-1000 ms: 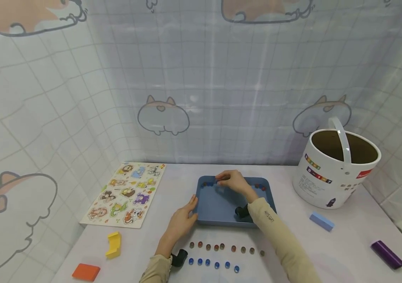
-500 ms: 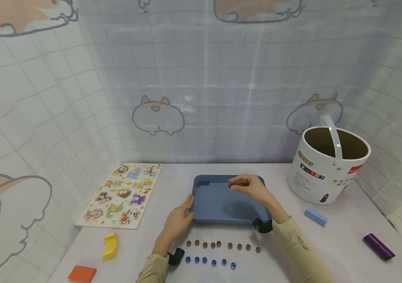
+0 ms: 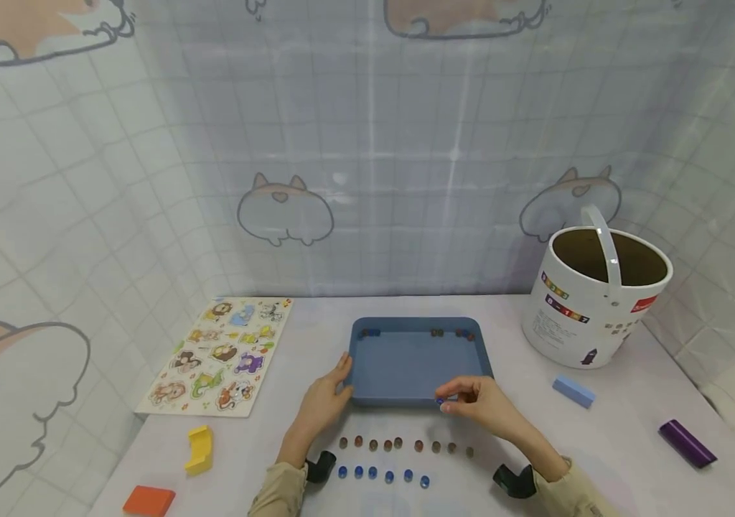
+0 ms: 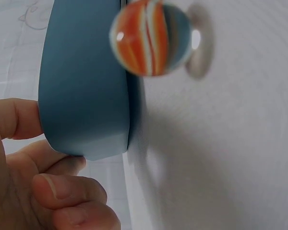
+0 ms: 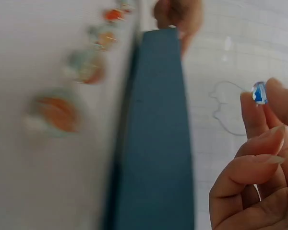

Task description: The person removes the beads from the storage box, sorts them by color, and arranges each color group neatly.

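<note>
A blue tray lies on the table with a few marbles along its far wall. My left hand rests at the tray's left side, fingertips touching the wall near the front corner. Over the tray's near right rim, my right hand pinches a blue marble between thumb and fingertip. In front of the tray lies a row of reddish and brownish marbles, and nearer still a row of blue marbles. One orange-striped marble shows large in the left wrist view.
An animal puzzle board lies at the back left, with yellow and orange blocks before it. To the right stand a white bucket with a raised handle, a light blue block and a purple block.
My right hand has moved from the tray's far wall back toward its near right rim, carrying the blue marble. The left hand stays at the tray's left side. The head view has shifted slightly.
</note>
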A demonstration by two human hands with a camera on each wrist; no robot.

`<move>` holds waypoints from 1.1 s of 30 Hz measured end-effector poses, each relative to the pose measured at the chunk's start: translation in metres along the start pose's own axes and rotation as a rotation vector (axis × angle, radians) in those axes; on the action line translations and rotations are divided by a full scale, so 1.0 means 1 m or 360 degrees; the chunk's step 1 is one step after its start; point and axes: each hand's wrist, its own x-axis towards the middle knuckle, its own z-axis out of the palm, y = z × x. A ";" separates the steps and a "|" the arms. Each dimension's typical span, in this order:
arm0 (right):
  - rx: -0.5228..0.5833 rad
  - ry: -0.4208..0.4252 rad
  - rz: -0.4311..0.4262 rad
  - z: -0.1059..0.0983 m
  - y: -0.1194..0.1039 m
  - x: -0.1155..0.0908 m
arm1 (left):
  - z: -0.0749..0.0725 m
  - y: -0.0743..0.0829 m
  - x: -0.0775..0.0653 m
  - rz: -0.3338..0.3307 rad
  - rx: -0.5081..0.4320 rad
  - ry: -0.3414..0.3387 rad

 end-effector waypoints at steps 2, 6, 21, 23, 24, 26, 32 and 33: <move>0.0040 -0.0037 0.0001 0.005 0.004 -0.007 | 0.000 0.000 0.000 -0.0012 -0.0014 -0.0005; 0.0049 -0.0139 -0.0006 0.017 0.013 -0.020 | -0.001 0.002 -0.001 -0.0012 -0.0028 -0.0017; -0.0187 -0.0385 -0.0080 0.036 0.026 -0.040 | -0.002 0.003 -0.001 -0.0029 -0.0032 -0.0016; -0.0184 -0.0398 -0.0088 0.037 0.025 -0.040 | -0.002 0.003 -0.001 -0.0030 -0.0035 -0.0015; -0.0184 -0.0399 -0.0092 0.037 0.025 -0.040 | -0.002 0.003 -0.001 -0.0030 -0.0034 -0.0013; -0.0194 -0.0382 -0.0092 0.036 0.023 -0.040 | -0.001 0.003 -0.001 -0.0025 -0.0033 -0.0006; -0.0116 -0.0330 -0.0050 0.025 0.017 -0.035 | -0.001 0.002 0.000 -0.0026 -0.0019 -0.0003; -0.0087 -0.0321 -0.0053 0.021 0.016 -0.033 | -0.001 0.002 0.000 -0.0027 -0.0020 -0.0004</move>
